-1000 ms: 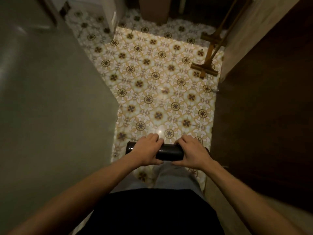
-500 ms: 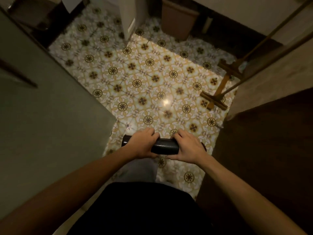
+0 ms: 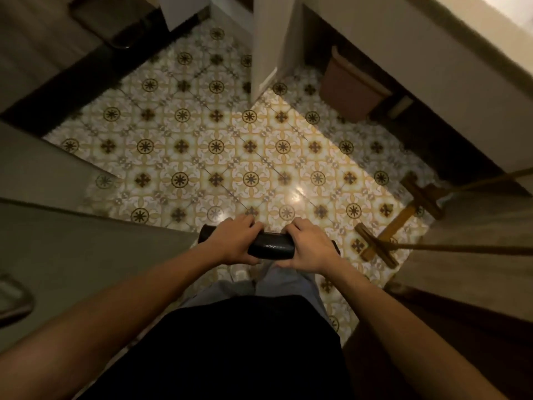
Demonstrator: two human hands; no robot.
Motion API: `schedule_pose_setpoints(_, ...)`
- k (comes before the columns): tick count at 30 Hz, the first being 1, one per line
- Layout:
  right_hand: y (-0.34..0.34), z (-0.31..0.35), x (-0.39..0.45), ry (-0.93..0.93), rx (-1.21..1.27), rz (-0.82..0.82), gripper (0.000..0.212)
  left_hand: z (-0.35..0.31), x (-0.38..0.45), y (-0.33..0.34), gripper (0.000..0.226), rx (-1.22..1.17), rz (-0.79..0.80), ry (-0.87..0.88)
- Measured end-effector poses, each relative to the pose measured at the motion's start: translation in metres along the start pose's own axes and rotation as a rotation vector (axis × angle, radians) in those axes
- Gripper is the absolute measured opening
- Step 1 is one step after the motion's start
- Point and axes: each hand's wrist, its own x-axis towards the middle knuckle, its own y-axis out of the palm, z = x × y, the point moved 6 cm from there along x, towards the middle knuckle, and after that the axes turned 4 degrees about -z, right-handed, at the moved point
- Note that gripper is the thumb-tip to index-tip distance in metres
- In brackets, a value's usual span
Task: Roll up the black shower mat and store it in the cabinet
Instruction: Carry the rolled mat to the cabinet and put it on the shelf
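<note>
The black shower mat [image 3: 271, 249] is rolled into a tight tube and held level in front of my waist, above the patterned tile floor. My left hand [image 3: 235, 241] wraps the left part of the roll, and my right hand [image 3: 310, 246] wraps the right part. Only the middle stretch and the two short ends of the roll show between and beside my fingers. A white cabinet panel [image 3: 266, 44] stands ahead at the top centre; its inside is not visible.
A grey wall or door [image 3: 72, 255] flanks my left. Two wooden-handled floor tools [image 3: 380, 246] lean at the right, their heads on the tiles. A brown bin [image 3: 350, 88] sits under a counter at the upper right. Dark wood surface lies lower right.
The view has swung forward and left across the floor, bringing the white panel, bin and counter closer. Both hands keep the same hold on the rolled mat.
</note>
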Motion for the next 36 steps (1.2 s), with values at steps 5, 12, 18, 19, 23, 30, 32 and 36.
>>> schedule_pose_setpoints(5,-0.030,-0.033,0.091,-0.087,-0.006,0.087,0.072,0.053,0.058,-0.026,0.067,-0.074,0.013,-0.098)
schedule_pose_setpoints(12,-0.092,-0.061,0.228,-0.220,-0.036,0.206,0.072,0.133,0.135,-0.081,0.068,-0.140,0.035,-0.278)
schedule_pose_setpoints(18,-0.137,-0.046,0.349,-0.403,-0.154,0.268,0.078,0.219,0.164,-0.116,0.073,-0.247,-0.023,-0.442)
schedule_pose_setpoints(19,-0.141,-0.040,0.369,-0.417,-0.154,0.275,0.078,0.237,0.168,-0.121,0.074,-0.271,-0.030,-0.467)
schedule_pose_setpoints(23,-0.155,-0.014,0.458,-0.431,-0.156,0.326,0.075,0.321,0.184,-0.141,0.075,-0.317,-0.020,-0.477)
schedule_pose_setpoints(30,-0.215,0.045,0.603,-0.382,-0.120,0.291,0.075,0.471,0.206,-0.218,0.081,-0.205,0.020,-0.467)
schedule_pose_setpoints(32,-0.237,0.059,0.647,-0.377,-0.118,0.224,0.074,0.514,0.213,-0.244,0.082,-0.229,-0.013,-0.471)
schedule_pose_setpoints(36,-0.262,0.066,0.714,-0.317,-0.077,0.152,0.076,0.586,0.243,-0.285,0.080,-0.192,0.020,-0.412)
